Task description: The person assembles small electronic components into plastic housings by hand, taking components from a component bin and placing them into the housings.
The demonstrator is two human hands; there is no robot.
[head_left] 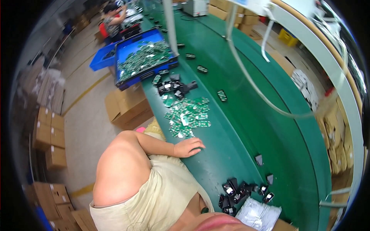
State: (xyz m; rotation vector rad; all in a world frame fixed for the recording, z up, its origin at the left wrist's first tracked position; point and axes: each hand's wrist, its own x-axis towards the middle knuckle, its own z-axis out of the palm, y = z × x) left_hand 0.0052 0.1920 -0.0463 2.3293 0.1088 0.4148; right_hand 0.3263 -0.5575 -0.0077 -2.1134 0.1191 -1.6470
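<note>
My left hand (pixel 189 148) rests on the green bench top, its fingers loosely bent and no held object showing. Just beyond it lies a spread pile of small green circuit boards (pixel 185 118), some in rough rows, with a small white piece (pixel 184 120) on top. Past the boards, a heap of black plastic housings (pixel 175 87) sits near the bench edge. To the right of my body is another cluster of black housings (pixel 235 193), beside a silvery-white plastic bag (pixel 259 214). My right hand is out of the picture.
A blue tray (pixel 120 80) heaped with green boards stands farther along. A green conveyor belt (pixel 246 115) carries spaced-out small units (pixel 222 95). A cardboard box (pixel 129 107) stands below the bench. A pale hose (pixel 246 84) hangs over the belt. Another person (pixel 113 23) sits at the far left.
</note>
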